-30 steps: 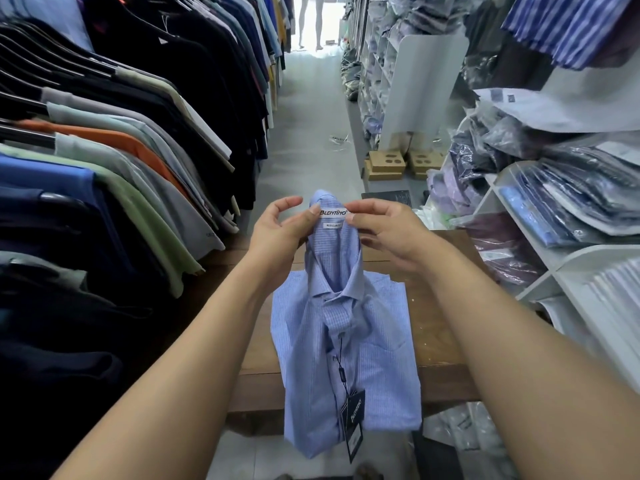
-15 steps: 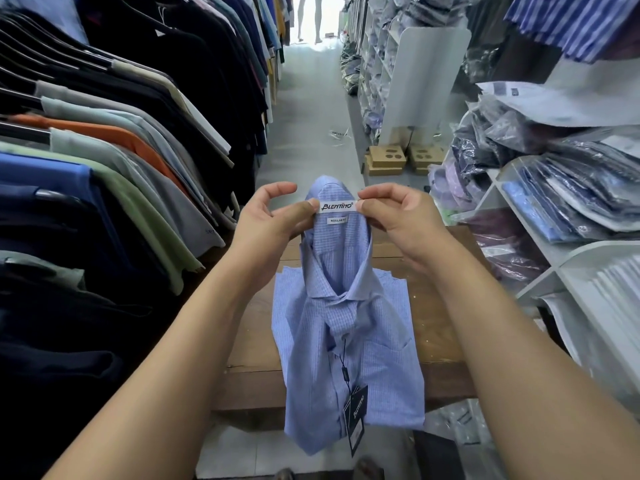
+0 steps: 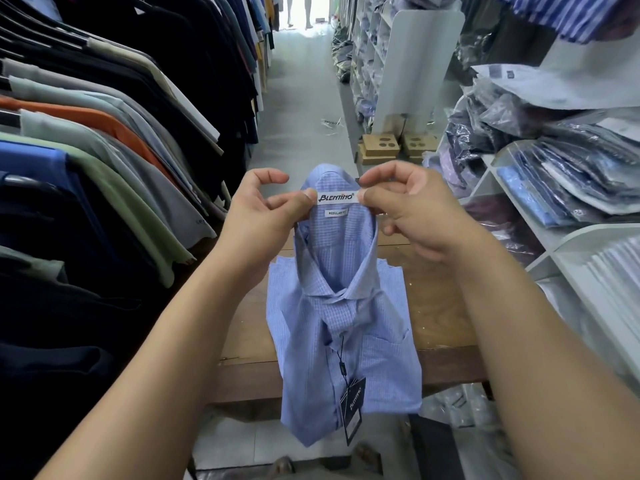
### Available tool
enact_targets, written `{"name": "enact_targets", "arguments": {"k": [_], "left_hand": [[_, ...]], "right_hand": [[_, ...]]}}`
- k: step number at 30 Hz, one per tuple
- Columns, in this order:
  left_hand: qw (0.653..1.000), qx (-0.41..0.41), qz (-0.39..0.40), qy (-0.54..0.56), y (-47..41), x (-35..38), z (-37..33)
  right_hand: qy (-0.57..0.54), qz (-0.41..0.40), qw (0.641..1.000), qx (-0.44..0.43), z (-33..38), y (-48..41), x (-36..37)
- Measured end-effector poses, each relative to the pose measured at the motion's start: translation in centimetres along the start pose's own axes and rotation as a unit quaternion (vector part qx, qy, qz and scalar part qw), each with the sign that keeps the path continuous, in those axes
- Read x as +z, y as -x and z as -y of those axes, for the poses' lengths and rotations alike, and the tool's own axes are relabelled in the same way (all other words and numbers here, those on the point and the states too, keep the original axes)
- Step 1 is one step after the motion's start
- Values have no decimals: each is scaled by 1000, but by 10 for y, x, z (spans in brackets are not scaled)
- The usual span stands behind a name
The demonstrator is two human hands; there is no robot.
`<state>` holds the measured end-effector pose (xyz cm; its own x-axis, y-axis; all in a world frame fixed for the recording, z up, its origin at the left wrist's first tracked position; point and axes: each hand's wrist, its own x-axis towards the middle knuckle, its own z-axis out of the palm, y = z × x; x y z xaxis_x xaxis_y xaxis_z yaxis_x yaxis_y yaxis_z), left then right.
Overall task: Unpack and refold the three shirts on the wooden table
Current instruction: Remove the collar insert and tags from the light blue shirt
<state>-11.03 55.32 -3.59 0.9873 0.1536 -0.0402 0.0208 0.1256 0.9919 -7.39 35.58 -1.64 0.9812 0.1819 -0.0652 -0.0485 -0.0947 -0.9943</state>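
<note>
Shirt (image 3: 343,306), pale blue with a fine check, sits in the centre of my frame. Its folded body lies on the wooden worktop (image 3: 443,306), and its lower end hangs over the near edge, toward the bottom of the frame. I see the collar (image 3: 332,244) end raised off the wood and held up just above centre.

The left hand (image 3: 263,216) pinches the collar band between thumb and forefinger at the left end of the white brand label (image 3: 336,197), with its other fingers curled loosely above. The right hand (image 3: 412,209) pinches the same band at the label's right end, thumb and forefinger closed on the cloth and the rest of its fingers curled. From here both hands look level, with the label stretched between them and facing me. A smaller white size tab (image 3: 336,213) sits just below the label.

A dark hang tag (image 3: 353,396) dangles on a black cord from the shirt front, low in the frame, past the worktop's near edge.

Down the left of the frame I see a rack of hanging tops (image 3: 104,133) in dark, orange, green and grey. On the right, white shelves (image 3: 588,233) hold shirts in clear bags (image 3: 561,174). Two cardboard boxes (image 3: 381,148) stand on the floor (image 3: 301,98) beyond the worktop, at upper centre.
</note>
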Motion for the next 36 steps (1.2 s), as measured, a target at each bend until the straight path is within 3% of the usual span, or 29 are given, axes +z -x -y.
{"name": "enact_targets", "arguments": {"k": [15,36], "left_hand": [[1000,-5,19,3,5,10,-38],[995,13,99,-10,19,23,-48]], "right_hand": [[-56,28,997,-37,18,4,-17],[-18,31,998,-57,16,12,-34]]}}
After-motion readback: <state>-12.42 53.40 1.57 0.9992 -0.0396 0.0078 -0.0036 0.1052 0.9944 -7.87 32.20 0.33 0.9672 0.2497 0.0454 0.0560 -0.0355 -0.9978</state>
